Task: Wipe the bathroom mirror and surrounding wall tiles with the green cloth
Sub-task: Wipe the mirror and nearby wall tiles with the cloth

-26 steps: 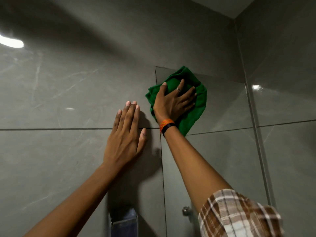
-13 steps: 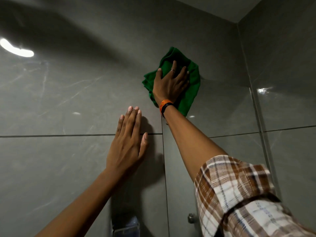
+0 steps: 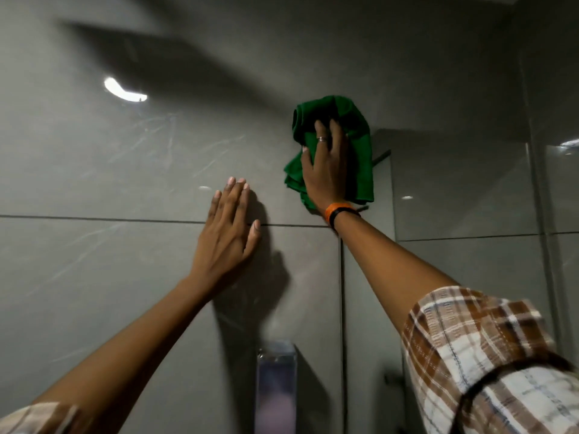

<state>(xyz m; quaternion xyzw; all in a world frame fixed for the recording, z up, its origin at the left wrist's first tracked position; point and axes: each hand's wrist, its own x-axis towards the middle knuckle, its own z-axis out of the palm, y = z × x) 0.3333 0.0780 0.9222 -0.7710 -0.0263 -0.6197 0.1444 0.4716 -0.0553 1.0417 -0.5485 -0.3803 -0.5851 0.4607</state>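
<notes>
Right hand: your right hand is up high on the wall, palm pressed flat on the green cloth. The fingers lie close together and curl a little over the cloth's top, so the hand pushes the cloth on the wall more than it pinches it. One finger has a ring on it.

Green cloth: it is bunched up and wrinkled under your right hand. It sits on the grey wall tiles, just by the top left corner of the mirror. Its right side hangs over the mirror's left edge. Green folds stick out above, left and right of the hand.

Left hand: your left hand is flat on the wall tiles with nothing in it. The four fingers are straight and side by side, and the thumb sticks out to the right. The hand lies across the dark line between two tiles, lower than the cloth and left of it, not touching it.

Wristbands: an orange band and a black band go round your right wrist, just under the cloth.

Sleeves: a brown and white check sleeve is pushed up your right arm.

Mirror: it fills the wall right of the cloth and shows grey tiles and small bright lights.

Bottom of the wall: a blurry see-through thing sits low between your arms. You cannot tell what it is.
</notes>
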